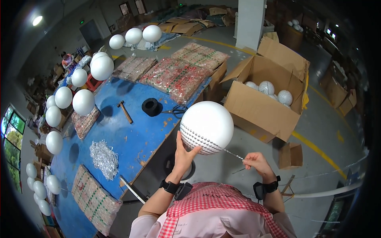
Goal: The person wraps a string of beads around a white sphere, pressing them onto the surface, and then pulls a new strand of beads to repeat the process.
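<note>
A large white ball [208,121] is in front of me, its lower part wound with rows of silver beads. My left hand [183,156] supports it from the lower left, with thumb and fingers pressed against the beaded rows. From the ball's lower right a taut silver bead string [233,154] runs to my right hand [258,163]. Thumb and fingertips there are closed on the string. A thin dark rod-like piece [239,171] sticks out below that hand; I cannot make out what it is.
The blue table [137,99] bears a hammer [125,112], a black tape roll [151,107], scissors [177,111], silver tinsel [104,158] and bagged goods [174,75]. White balls [83,102] stand along its far left side. An open carton [262,107] holding beaded balls [266,87] is at right.
</note>
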`<move>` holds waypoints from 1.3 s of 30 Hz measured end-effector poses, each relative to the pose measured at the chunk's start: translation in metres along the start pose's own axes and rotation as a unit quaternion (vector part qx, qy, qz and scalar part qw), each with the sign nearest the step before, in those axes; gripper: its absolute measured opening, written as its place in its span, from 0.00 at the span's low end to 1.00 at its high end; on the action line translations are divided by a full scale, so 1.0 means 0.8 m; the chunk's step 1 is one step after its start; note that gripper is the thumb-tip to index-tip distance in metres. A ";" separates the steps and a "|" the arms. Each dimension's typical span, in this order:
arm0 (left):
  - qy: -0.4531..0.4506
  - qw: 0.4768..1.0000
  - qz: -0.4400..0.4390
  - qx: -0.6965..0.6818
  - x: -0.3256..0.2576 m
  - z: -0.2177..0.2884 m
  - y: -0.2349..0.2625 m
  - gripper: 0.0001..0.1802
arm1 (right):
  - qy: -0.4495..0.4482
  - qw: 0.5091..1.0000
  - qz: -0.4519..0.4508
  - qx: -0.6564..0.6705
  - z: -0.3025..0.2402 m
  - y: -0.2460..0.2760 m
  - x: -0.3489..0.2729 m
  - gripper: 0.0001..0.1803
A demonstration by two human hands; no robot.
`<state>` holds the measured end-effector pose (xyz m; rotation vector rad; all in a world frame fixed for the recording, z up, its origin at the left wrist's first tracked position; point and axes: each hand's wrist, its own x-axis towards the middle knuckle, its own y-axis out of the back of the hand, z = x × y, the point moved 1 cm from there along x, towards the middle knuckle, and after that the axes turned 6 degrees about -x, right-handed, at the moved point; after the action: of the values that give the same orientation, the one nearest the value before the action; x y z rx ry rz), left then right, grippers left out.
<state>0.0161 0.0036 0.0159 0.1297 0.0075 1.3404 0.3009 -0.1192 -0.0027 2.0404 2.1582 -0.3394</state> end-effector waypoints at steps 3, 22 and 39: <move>0.043 0.986 0.007 -0.163 0.001 0.006 0.002 0.49 | 0.003 1.000 0.001 -0.001 -0.003 0.000 -0.001 0.06; -0.051 0.993 0.082 0.061 0.002 -0.006 0.002 0.43 | 0.052 0.990 -0.120 -0.059 -0.066 -0.038 -0.042 0.06; 0.024 0.989 0.052 -0.136 -0.003 0.018 0.004 0.33 | 0.016 0.999 -0.034 0.022 -0.019 -0.015 0.001 0.08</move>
<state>0.0137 0.0011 0.0302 -0.1347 -0.1435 1.4352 0.2899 -0.1146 0.0122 2.0129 2.2615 -0.3694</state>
